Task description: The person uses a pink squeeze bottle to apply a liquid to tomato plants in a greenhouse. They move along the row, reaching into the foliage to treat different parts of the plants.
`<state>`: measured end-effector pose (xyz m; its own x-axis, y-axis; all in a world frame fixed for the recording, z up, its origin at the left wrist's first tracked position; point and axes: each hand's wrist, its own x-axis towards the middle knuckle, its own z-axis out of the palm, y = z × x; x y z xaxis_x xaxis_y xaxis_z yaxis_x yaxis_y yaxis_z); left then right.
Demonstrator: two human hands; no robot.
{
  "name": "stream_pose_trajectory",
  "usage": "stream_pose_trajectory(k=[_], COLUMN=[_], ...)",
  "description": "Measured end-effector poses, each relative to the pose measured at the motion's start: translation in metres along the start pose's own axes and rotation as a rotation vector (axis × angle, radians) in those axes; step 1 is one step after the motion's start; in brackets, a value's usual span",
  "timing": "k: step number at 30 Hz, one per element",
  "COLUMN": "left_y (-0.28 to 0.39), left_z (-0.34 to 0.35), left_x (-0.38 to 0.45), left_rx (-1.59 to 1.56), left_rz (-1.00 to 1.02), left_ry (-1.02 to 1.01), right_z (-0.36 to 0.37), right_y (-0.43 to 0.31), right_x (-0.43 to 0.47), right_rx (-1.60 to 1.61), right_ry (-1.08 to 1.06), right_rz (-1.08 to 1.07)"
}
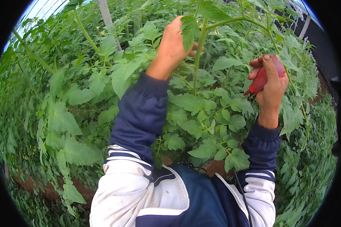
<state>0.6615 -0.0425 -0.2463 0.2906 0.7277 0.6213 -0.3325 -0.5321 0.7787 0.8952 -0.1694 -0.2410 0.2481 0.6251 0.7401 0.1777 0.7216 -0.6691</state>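
Observation:
My left hand is raised beside a thick green tomato stem; its fingertips pass behind the stem and a leaf partly covers them, so whether they grip anything is hidden. At the right, my right hand is closed around a small red squeeze bottle with a narrow tip pointing down and to the left. A side branch arches from the stem over towards my right hand, with leaves hanging near it.
Dense tomato foliage surrounds both arms, with yellow flowers here and there. A pale post stands behind at the upper left. Thick stems lean at the left. A black cable runs down over my jacket.

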Motion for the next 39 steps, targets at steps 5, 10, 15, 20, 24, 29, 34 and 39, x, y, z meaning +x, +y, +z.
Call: stream_pose_trajectory(k=[5,10,15,20,24,29,34,39], left_y=[0.003,0.007,-0.002,0.010,0.005,-0.011,-0.004,-0.008], left_z=[0.000,0.003,-0.002,0.008,0.005,-0.001,0.002,0.004], left_x=[-0.004,-0.004,0.004,-0.003,0.002,0.004,-0.002,-0.002], left_rx=[0.013,0.093,0.135,0.124,0.077,0.070,0.133,0.072], left_rz=[-0.018,-0.032,-0.016,-0.030,-0.014,0.147,0.098,0.118], left_ry=[-0.047,-0.017,-0.052,0.079,0.072,0.046,0.104,0.113], right_z=[-0.002,0.000,-0.018,-0.015,-0.013,-0.020,-0.009,-0.007], right_y=[-0.004,-0.019,0.001,0.001,0.004,0.002,0.004,0.005], right_x=[0.008,-0.003,0.006,0.002,0.002,0.004,0.004,0.005], right_rx=[0.023,0.135,-0.005,-0.012,-0.013,0.004,0.171,0.116], right_ry=[0.097,-0.108,-0.012,-0.011,0.033,-0.029,0.061,0.144], right_rz=[0.024,-0.110,0.017,0.025,0.035,0.052,0.010,0.024])
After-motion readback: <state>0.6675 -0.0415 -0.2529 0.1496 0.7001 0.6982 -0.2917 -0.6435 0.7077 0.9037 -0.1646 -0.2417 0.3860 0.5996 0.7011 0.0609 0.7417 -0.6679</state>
